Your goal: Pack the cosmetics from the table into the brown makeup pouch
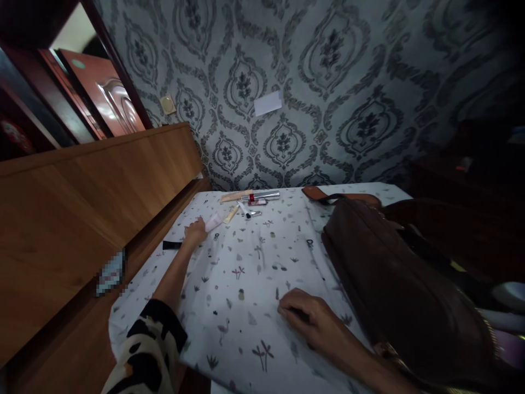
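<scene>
My left hand [195,231] reaches out over the far left of a printed white cloth [229,262], fingers a little apart and bent down, no grasped object visible. Just right of it, touching or nearly so, lies a pale pink tube [213,221]. A flat black item [171,245] shows left of my wrist, partly hidden by it. Farther back are a yellowish tube [231,214], a white tube [243,208], a small dark-ended brush [253,214] and a silver-and-red stick [264,195]. Nearer me, my right hand [303,312] rests on the cloth, loosely curled with nothing visible in it.
A dark brown leather bag [394,279] with a tan strap [348,198] fills the right side. Along the left runs a wooden board [102,191], with a blurred-out packet [110,272] beside it. Patterned wallpaper [283,142] stands behind the cloth.
</scene>
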{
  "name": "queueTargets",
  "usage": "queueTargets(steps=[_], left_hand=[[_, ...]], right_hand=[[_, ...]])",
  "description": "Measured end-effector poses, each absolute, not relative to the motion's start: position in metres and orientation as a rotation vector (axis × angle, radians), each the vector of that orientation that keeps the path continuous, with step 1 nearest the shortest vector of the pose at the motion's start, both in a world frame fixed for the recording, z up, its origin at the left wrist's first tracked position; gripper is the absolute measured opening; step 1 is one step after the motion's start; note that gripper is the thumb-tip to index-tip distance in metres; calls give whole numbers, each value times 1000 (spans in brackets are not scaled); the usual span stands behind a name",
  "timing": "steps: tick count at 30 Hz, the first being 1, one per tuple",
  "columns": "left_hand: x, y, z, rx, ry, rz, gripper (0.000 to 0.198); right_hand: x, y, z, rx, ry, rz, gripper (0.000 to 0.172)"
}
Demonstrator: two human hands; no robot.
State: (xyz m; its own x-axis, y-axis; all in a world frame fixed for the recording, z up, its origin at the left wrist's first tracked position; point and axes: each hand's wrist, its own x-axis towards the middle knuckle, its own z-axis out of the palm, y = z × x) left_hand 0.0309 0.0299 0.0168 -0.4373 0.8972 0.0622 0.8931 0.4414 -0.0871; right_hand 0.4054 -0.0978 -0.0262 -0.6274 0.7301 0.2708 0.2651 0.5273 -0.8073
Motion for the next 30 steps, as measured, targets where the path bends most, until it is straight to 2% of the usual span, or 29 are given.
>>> queueTargets(steps=[8, 13, 17, 20, 22, 30], left_hand=[[50, -8, 2, -1763, -2519, -178, 49], [73, -43, 2, -2026, -2271, -383, 32], [83, -54, 5, -2063, -2199, -535, 37], [89, -50, -2, -2046, -2240, -555, 44], [96, -48, -9, -2097, -2243, -546, 42], [142, -78, -6, -2472, -1974, -636, 43]], right_hand=[[407, -99, -20, -788, -2189, 1004, 27], [409, -100, -18, -800, -2199, 1035, 26], [408, -98, -24, -797, -2178, 1035, 26], [410, -98, -23, -801, -2171, 1034, 25], [411, -98, -20, -820, -2169, 1031, 25], [414, -95, -22, -924, -2159, 911, 29]])
